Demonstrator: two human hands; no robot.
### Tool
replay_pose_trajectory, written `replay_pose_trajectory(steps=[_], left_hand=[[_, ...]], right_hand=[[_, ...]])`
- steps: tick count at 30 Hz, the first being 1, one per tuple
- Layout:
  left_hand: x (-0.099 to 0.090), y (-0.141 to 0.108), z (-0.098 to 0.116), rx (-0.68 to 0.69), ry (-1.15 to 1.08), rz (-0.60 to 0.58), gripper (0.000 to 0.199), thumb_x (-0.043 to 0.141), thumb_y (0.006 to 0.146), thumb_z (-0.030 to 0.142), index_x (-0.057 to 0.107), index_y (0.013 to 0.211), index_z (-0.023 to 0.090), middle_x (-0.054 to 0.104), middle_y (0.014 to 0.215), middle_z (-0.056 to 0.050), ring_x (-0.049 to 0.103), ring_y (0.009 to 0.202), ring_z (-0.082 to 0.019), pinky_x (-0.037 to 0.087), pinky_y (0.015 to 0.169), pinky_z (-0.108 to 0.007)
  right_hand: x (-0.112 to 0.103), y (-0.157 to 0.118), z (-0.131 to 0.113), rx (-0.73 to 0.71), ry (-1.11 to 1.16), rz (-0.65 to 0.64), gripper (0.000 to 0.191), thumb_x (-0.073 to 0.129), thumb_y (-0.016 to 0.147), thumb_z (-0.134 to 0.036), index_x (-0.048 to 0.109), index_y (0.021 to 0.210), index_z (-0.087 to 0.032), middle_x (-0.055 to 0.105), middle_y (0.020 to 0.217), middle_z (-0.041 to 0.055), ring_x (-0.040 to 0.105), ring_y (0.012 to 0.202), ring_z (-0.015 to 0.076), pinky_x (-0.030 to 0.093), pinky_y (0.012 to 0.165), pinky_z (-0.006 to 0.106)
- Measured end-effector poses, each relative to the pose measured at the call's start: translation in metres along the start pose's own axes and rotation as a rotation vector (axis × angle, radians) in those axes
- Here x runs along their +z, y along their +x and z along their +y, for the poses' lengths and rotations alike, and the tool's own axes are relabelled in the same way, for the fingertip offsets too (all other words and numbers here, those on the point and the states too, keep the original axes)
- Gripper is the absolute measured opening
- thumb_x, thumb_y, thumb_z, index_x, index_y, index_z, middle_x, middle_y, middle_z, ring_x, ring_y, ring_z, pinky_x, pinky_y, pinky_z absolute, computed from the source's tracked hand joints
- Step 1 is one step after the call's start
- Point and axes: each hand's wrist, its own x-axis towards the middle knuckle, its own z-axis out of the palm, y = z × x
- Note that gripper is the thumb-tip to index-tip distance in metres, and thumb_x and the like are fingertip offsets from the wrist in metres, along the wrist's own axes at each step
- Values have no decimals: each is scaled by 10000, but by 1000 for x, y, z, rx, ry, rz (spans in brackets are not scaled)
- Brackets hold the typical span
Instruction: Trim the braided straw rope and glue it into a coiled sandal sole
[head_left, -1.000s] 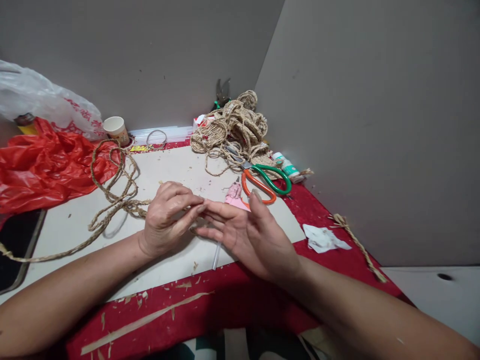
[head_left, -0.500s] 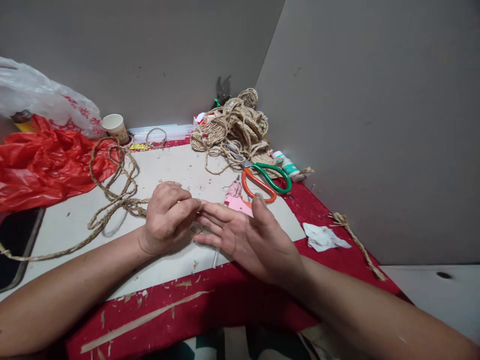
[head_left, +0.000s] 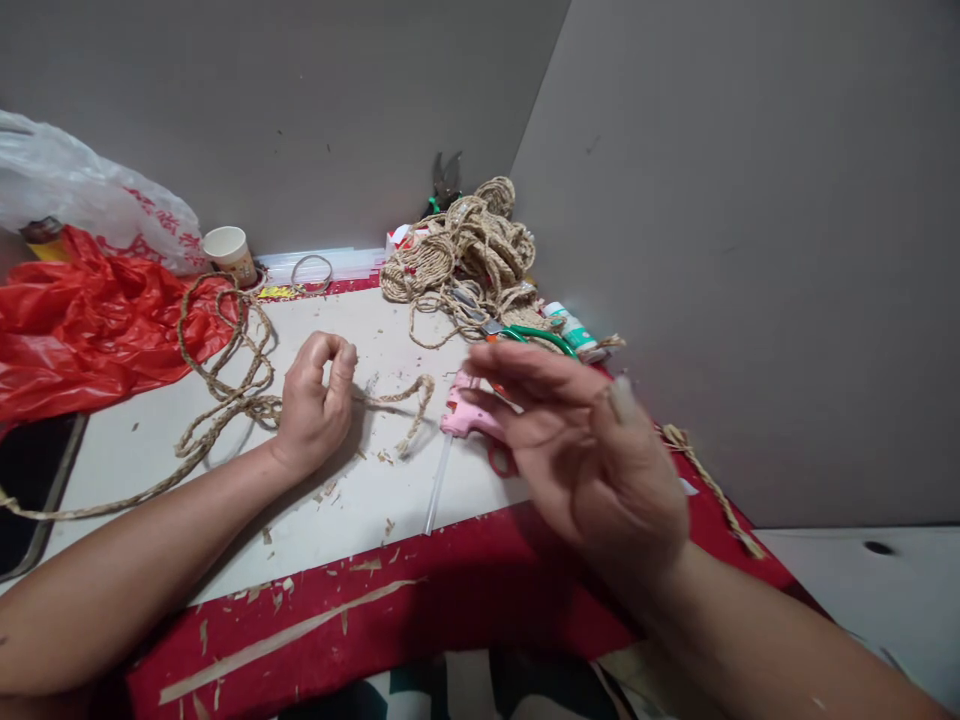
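My left hand (head_left: 315,400) is curled into a loose fist above the white board, its thumb and index finger forming a ring. A braided straw rope (head_left: 225,400) passes through this fist. The rope's short end comes out to the right of the hand and bends down onto the board, while a loose tangle lies to the left. My right hand (head_left: 592,450) hovers with its fingers stretched out and nothing in it. Partly behind it lie a pink glue gun (head_left: 472,415), with a clear glue stick (head_left: 437,490) in its back, and green- and orange-handled scissors (head_left: 525,333).
Coils of straw rope (head_left: 472,245) are heaped at the back, near pruning shears (head_left: 447,180) and a white-green roll (head_left: 570,325). A paper cup (head_left: 229,252), a red plastic bag (head_left: 105,340) and a phone (head_left: 37,490) are on the left. Straw scraps litter the red cloth (head_left: 450,590).
The two hands have parted. My right hand has moved right and up, over the scissors and glue gun. My left hand has shifted slightly left, and the rope's end now shows.
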Motion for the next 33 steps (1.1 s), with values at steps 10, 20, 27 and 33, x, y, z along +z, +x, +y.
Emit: replay_pose_trajectory(steps=[10, 20, 27, 33], left_hand=[[2, -5, 3, -18, -68, -289, 206, 551, 898, 244, 518, 703, 190, 554, 670, -3, 527, 641, -141, 421, 642, -291], [9, -21, 31, -93, -257, -821, 380, 620, 862, 377, 643, 1175, 163, 721, 1075, -108, 669, 946, -231, 517, 831, -368], [8, -22, 33, -163, -310, -762, 224, 540, 907, 274, 731, 965, 173, 747, 847, -48, 655, 722, -149, 512, 675, -273], [7, -22, 33, -128, -341, -579, 177, 577, 874, 227, 735, 909, 158, 725, 716, -18, 605, 585, -116, 470, 541, -227]], right_hand=[[-9, 19, -24, -319, -75, 282, 266, 647, 874, -255, 583, 622, -197, 423, 565, -27, 441, 573, 124, 446, 602, 280], [-7, 19, -5, -164, -118, 152, 348, 627, 907, -379, 555, 621, -194, 486, 517, -43, 488, 501, 103, 454, 494, 235], [-15, 25, -10, -153, -149, 298, 182, 762, 781, -378, 686, 771, -214, 684, 744, -24, 586, 590, 77, 503, 507, 185], [-16, 31, -13, -193, -91, 379, 244, 839, 680, -337, 648, 769, -214, 649, 680, -57, 552, 532, 55, 477, 475, 161]])
